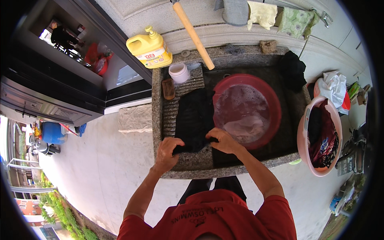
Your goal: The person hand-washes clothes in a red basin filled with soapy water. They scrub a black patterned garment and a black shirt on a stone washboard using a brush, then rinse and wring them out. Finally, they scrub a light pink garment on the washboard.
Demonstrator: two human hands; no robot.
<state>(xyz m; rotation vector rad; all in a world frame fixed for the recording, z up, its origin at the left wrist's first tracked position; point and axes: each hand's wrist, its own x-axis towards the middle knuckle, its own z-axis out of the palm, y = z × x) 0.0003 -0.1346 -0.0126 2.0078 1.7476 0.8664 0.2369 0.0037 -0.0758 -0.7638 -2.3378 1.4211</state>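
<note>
A black cloth [195, 120] lies spread over the ridged washboard [170, 115] of a stone sink. My left hand [169, 152] grips its near left corner, and my right hand [223, 140] pinches the near right corner beside the rim of a red basin [277, 115]. Soapy water fills the basin, with a pale cloth [244, 126] partly under the surface. A wooden scrub brush [168, 89] and a pink plastic jar [179, 73] rest at the sink's upper left.
A yellow detergent jug [150, 49] stands on the sink's back left corner. A wooden handle [195, 36] slants over the back edge. Dark cloth [292, 70] hangs at the back right. A pink basket [301, 141] of clothes stands right of the sink. Small cloths [262, 15] hang along the wall.
</note>
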